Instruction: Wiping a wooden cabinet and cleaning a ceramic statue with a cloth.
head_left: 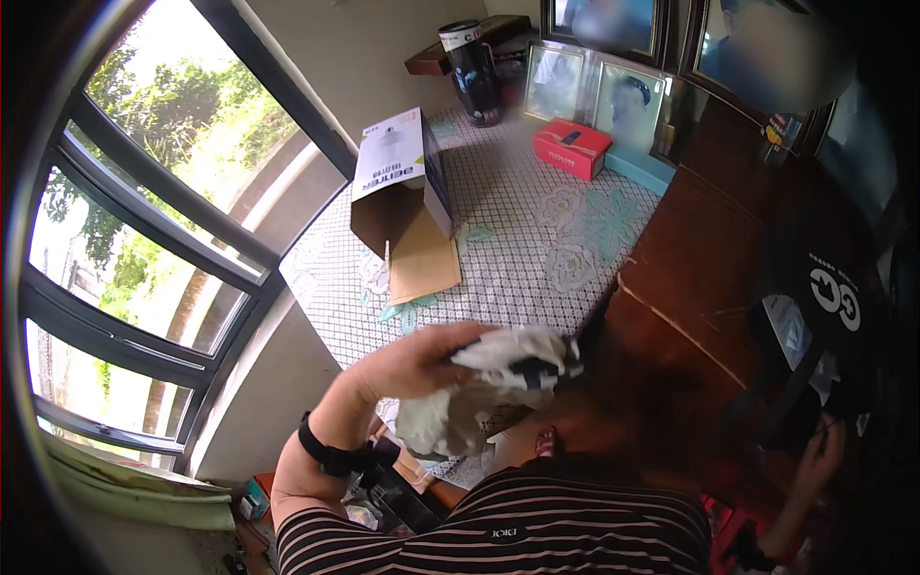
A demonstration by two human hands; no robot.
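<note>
My left hand point(426, 359) is closed round a crumpled off-white cloth point(441, 422) with a dark patch on it. It holds the bundle above the near edge of the table, and loose folds hang below the fingers. A black strap with a small dark device circles my left forearm. Far to the right, in shadow, my right hand point(821, 455) grips the lower edge of a black bag point(836, 254) with white lettering. Clear plastic shows in the bag's opening. The right fingertips are partly lost in the dark.
A lace-patterned tablecloth point(508, 249) covers the table. On it are an open cardboard box point(393, 158), its flap toward me, a dark cup point(471, 77), a red box point(572, 149) and a light-blue box point(640, 171). Framed pictures point(594, 91) stand behind. Windows point(182, 230) are at left.
</note>
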